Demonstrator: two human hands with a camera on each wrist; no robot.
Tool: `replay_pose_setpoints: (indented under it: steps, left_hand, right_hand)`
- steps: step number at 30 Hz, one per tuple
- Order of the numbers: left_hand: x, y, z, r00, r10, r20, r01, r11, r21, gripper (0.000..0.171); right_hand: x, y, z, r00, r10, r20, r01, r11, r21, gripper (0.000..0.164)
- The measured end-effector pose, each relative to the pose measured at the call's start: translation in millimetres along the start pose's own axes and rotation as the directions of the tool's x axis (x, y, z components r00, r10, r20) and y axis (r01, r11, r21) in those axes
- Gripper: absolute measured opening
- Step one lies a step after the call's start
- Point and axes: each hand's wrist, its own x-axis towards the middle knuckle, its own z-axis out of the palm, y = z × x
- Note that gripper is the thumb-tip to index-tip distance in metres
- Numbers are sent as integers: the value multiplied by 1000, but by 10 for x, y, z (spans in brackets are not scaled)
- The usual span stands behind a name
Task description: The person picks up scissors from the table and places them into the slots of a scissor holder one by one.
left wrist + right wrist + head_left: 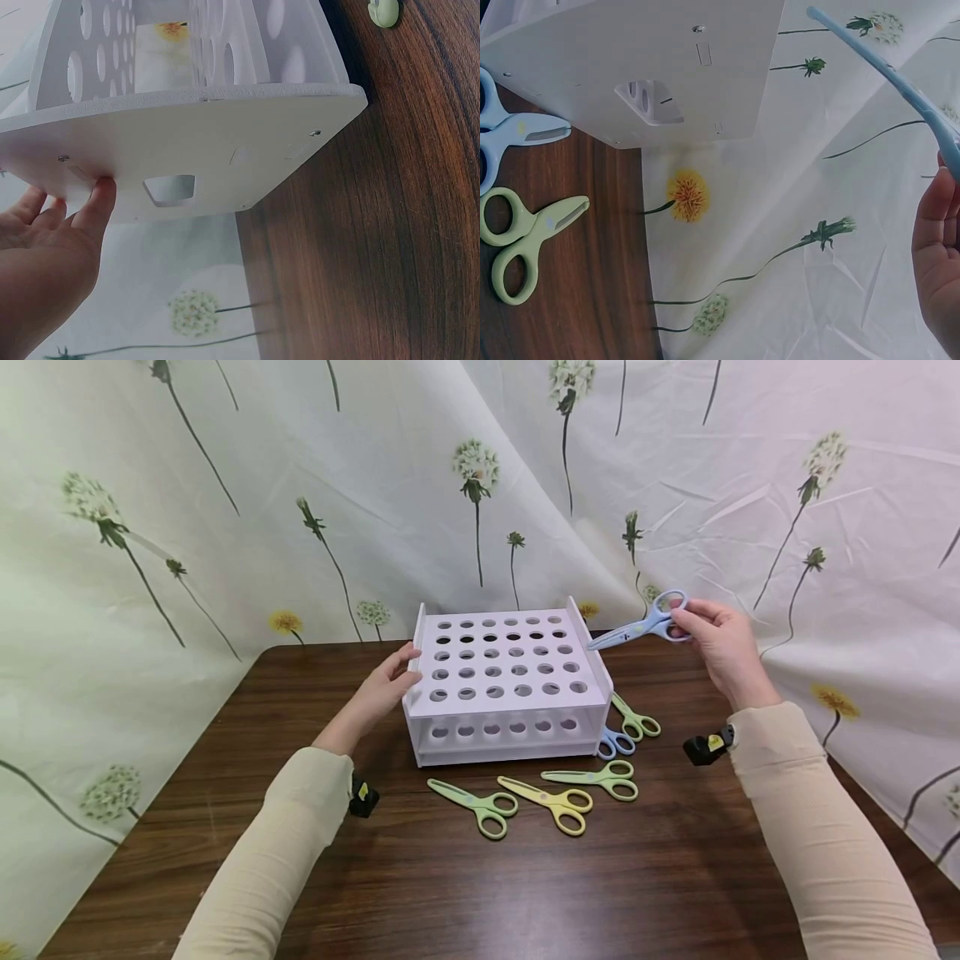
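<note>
One held pair of blue scissors (891, 73) runs off the right wrist view.

Stretches out as a dark brown wood-grain table (375, 877), straight-edged at the back and washed by a pale sheen toward the front, bearing a white rack (507, 682) upright near the far edge. Holds, in a loose row just in front of the rack, green scissors (474, 803), then yellow scissors (553, 800), then second green scissors (592, 777), all with tips to the left and handles to the right. Carries also, just beside the rack's right wall, blue scissors (525, 129), blades hidden from the head camera, and next to them third green scissors (546, 225).
</note>
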Motion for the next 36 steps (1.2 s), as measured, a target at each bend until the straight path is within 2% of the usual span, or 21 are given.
replay_pose_setpoints:
  steps: [7, 16, 24, 28, 36]
  left_hand:
    - [13, -13, -9, 1000, -9, 5, 9, 1000, -24, 48]
    - [-11, 0, -7, 1000, 18, 2, -18, 1000, 2, 48]
    - [4, -3, -2, 1000, 8, -1, -8, 1000, 10, 47]
    - [-14, 46, -4, 1000, -9, 6, 9, 1000, -11, 48]
    - [-148, 267, 33, 1000, -20, 19, 21, 1000, -19, 47]
  right_hand:
    - [6, -8, 57, 1000, -11, 4, 11, 998, -55, 18]
    - [16, -23, 130, 999, -31, 19, 33, 994, -107, 15]
    - [16, -35, 183, 999, -43, 28, 46, 988, -148, 11]
    - [24, -41, 215, 998, -48, 30, 52, 982, -180, 9]
    - [45, -40, 258, 998, -48, 47, 58, 969, -240, 10]
